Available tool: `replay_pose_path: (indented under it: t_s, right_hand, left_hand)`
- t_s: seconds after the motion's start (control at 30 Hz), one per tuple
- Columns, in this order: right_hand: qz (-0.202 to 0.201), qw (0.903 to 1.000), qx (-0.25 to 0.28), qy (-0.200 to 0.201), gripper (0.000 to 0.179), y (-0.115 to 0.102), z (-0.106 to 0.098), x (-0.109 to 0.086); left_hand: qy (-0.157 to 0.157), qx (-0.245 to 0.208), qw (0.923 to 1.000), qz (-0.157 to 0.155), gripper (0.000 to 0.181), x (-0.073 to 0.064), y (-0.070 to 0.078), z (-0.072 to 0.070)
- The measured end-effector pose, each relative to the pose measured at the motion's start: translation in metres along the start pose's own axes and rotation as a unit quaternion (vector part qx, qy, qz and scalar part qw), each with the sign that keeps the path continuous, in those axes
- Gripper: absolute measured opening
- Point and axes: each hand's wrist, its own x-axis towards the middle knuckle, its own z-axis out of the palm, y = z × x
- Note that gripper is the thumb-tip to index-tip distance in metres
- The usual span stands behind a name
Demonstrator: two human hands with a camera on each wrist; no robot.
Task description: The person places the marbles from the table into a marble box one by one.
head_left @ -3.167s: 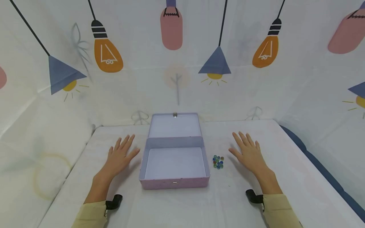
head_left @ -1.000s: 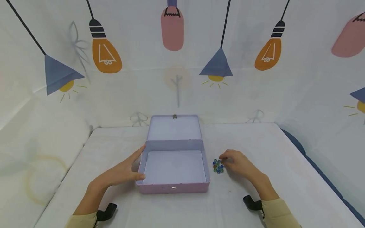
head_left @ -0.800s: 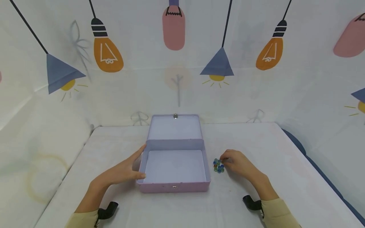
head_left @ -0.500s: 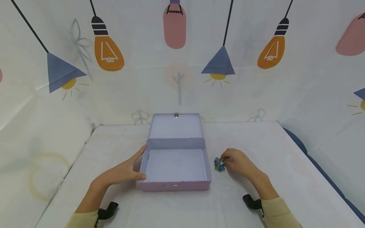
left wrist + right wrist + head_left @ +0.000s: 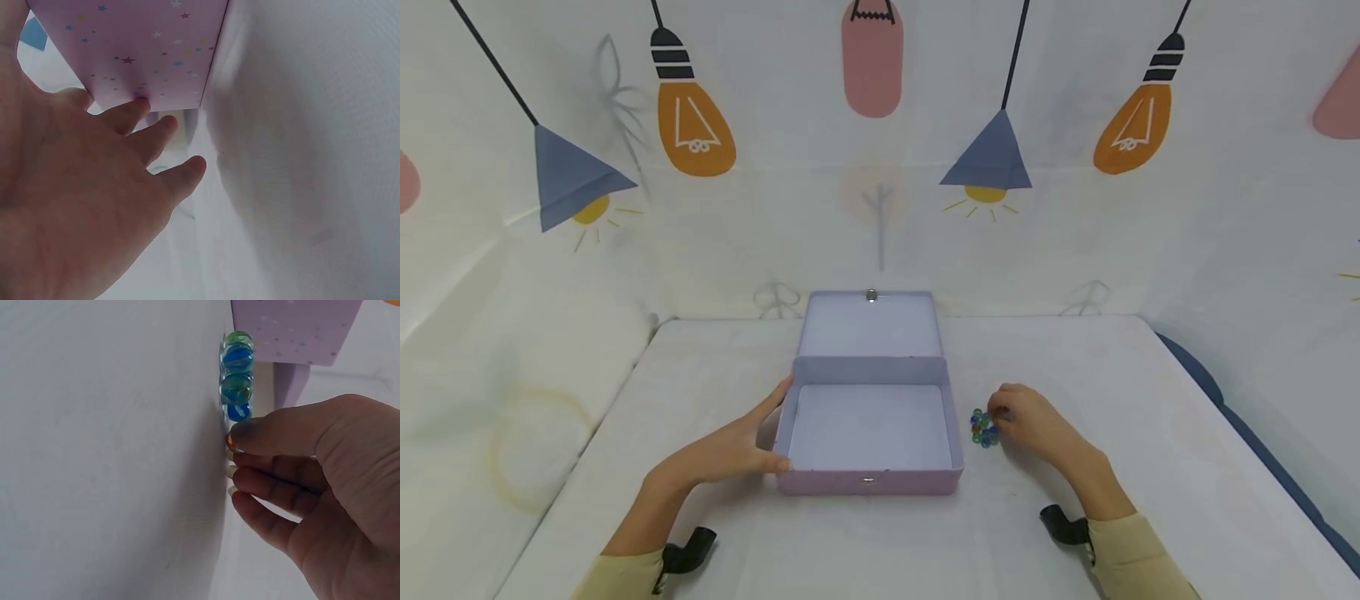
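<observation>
A lilac hinged box (image 5: pixel 917 482) stands with its lid (image 5: pixel 868 325) raised in the middle of the table, nothing inside it. My left hand (image 5: pixel 730 450) rests against its left side, thumb at the front corner of the rim and fingers stretched toward the back. The left wrist view shows those fingers (image 5: pixel 126 115) spread along the star-printed wall. To the right of the box lies a small cluster of glass marbles (image 5: pixel 980 427), blue, green and orange. At its right edge my right hand (image 5: pixel 1037 425) pinches an orange-tinted marble (image 5: pixel 232 441) between thumb and index finger, close to the tabletop.
A white cloth covers the table (image 5: pixel 917 550). Behind it hangs a white curtain (image 5: pixel 760 225) printed with lamps and bulbs. Something dark blue (image 5: pixel 1262 442) runs along the right table edge. Each wrist carries a black camera mount (image 5: pixel 688 550).
Since the earliest frame, my left hand has come in to the box's side and my right hand to the marbles. Over the last second both hands hold their places while the head view shifts slightly.
</observation>
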Motion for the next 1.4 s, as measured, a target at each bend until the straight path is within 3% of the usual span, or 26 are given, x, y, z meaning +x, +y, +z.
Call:
replay_pose_path:
  t_s: [0.43,1.0,1.4]
  right_hand:
    - [0.039,0.9992,0.007,0.006,0.013,-0.003,-0.012,0.005]
    - [0.016,0.9929,0.02,0.116,0.014,-0.009,-0.047,0.011]
    - [0.013,0.9899,0.042,0.135,0.014,-0.023,-0.053,0.016]
  left_hand:
    - [-0.003,-0.011,0.9998,0.013,0.117,0.005,0.005,-0.001]
    - [-0.01,-0.016,0.9998,0.007,0.118,-0.002,0.001,-0.002]
    - [-0.019,-0.025,0.9994,0.014,0.12,-0.002,-0.003,-0.003]
